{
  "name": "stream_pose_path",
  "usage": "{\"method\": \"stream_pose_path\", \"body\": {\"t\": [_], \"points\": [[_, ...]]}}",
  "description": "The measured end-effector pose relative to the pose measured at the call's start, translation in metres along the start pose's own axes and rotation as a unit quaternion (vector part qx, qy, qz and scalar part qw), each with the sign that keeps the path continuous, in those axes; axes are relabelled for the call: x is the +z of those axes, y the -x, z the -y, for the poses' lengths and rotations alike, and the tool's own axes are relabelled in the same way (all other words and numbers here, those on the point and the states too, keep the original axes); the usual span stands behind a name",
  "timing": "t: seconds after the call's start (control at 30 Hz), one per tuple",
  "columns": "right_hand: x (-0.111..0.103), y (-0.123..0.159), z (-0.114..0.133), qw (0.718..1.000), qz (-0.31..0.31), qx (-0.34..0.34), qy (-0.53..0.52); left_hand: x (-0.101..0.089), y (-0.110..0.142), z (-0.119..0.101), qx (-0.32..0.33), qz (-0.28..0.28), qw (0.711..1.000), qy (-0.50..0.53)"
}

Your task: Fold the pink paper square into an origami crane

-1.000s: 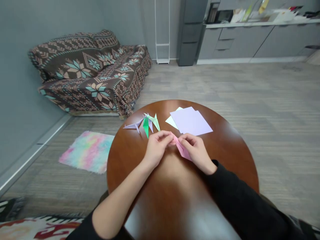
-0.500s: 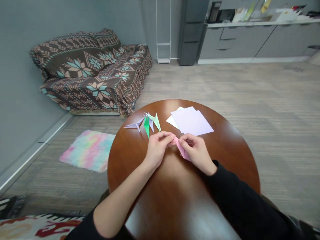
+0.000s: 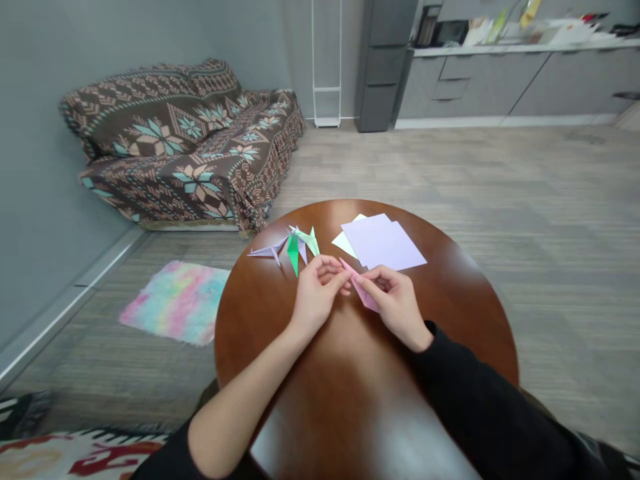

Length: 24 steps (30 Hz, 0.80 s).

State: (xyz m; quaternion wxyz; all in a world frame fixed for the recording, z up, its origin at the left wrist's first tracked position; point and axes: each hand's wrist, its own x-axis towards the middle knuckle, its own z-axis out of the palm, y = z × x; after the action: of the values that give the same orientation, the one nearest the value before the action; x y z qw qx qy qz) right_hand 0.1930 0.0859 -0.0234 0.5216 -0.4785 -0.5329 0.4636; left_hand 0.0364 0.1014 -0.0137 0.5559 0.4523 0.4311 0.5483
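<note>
A folded piece of pink origami paper (image 3: 366, 299) is held over the round brown table (image 3: 345, 387), slanting from upper left to lower right. My right hand (image 3: 395, 300) pinches it from the right between thumb and fingers, covering part of it. At its upper left, my left hand (image 3: 319, 288) has its thumb and curled fingers on the paper's narrow end, whose pointed tip shows above them. Just beyond my left hand lie several folded paper cranes: a purple one (image 3: 270, 251), a dark green one (image 3: 293, 252) and a pale green one (image 3: 311, 241).
Flat purple paper sheets (image 3: 385, 243) lie past my right hand, over a pale green sheet (image 3: 344, 245). A patterned sofa (image 3: 200, 147) stands back left, a fluffy pastel rug (image 3: 175, 301) lies left of the table, and grey kitchen cabinets (image 3: 480, 83) line the far wall.
My left fingers have shifted up slightly and loosened a little, so the pink paper's pointed tip now shows more. My right hand keeps its pinch, nearly in place. The cranes and sheets have not moved.
</note>
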Motion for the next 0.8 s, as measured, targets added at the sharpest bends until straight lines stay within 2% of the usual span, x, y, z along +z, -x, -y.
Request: {"method": "stream_pose_path", "body": {"t": [0.4, 0.8], "points": [[-0.0003, 0.0018, 0.0029, 0.999, 0.036, 0.001, -0.006, 0.0015, 0.0003, -0.0006, -0.033, 0.009, 0.998, 0.059], [-0.0017, -0.0002, -0.0066, 0.999, 0.03, -0.007, -0.011, 0.0012, 0.0018, 0.0012, -0.097, 0.042, 0.99, 0.094]]}}
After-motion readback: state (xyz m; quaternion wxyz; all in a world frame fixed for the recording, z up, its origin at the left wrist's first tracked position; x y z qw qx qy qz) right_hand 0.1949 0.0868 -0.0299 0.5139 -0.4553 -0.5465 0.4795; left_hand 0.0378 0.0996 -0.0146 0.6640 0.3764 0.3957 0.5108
